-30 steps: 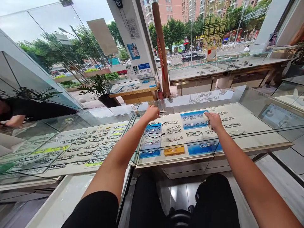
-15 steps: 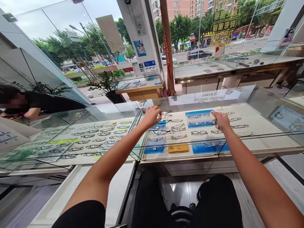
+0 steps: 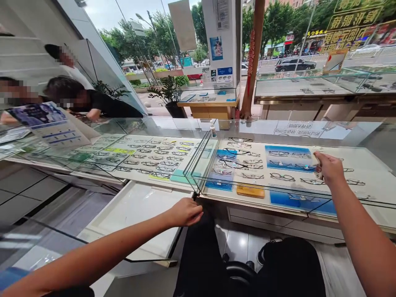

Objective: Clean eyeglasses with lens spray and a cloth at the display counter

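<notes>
My left hand (image 3: 185, 212) is closed in a loose fist, just in front of the glass case's front edge and above my knee. Whatever its curled fingers may hold is hidden. My right hand (image 3: 331, 167) pinches a pale, crumpled cloth (image 3: 318, 175) over the glass top of the display case (image 3: 222, 196). Under the glass, several pairs of glasses (image 3: 282, 177) lie in rows, some on blue sheets (image 3: 275, 165). A yellow-orange case (image 3: 250, 190) sits near the front. The small white bottle (image 3: 213, 128) stands upright at the far side.
At left, a second glass case (image 3: 154, 154) holds more frames, with an open white drawer (image 3: 130, 210) below it. A printed folded card (image 3: 55, 126) stands on top. Several people lean or stand behind the left counter. A wheeled chair's black base (image 3: 239, 270) shows between my legs.
My left hand has come down from above the glass top to the case's front edge, its fingers closed. My right hand still has the cloth on the glass. The view has turned left.
</notes>
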`<state>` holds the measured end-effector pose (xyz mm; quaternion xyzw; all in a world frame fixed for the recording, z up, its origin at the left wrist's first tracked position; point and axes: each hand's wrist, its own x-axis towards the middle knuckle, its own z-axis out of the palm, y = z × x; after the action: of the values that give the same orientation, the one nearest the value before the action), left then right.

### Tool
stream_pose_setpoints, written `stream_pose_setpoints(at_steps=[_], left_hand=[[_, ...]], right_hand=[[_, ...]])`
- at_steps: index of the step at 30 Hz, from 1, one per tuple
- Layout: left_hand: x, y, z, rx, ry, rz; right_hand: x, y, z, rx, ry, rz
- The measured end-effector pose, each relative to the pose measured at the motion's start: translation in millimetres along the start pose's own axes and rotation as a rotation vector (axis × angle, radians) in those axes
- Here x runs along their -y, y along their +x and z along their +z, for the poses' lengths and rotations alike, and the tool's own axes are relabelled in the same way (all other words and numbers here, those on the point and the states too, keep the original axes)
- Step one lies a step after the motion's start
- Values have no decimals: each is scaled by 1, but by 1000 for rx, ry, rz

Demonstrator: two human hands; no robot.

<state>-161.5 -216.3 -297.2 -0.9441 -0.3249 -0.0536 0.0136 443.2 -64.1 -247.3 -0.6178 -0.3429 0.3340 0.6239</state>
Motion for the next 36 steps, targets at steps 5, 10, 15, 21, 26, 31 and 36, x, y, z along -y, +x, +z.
stream_pose_setpoints(at_steps=[5,10,15,21,26,31,36], left_hand=[[85,-28,13,234,73,-307],[170,2,-1,227,187,-568],[226,59,5,69,186,-644],[277,133,36,-72,112,-710],[303,175,60,-167,54,-758],[324,191,76,-221,30,-768],[355,193,78,-172,67,-719]], right_hand=[[4,1,1,-71,51,-7],[12,-2,2,-118,60,19],[15,-5,-3,-167,44,15],[13,-8,-13,-204,39,13],[17,-12,-19,-308,-6,41],[19,-16,-23,-300,-39,52],[19,-19,-26,-291,-90,68]])
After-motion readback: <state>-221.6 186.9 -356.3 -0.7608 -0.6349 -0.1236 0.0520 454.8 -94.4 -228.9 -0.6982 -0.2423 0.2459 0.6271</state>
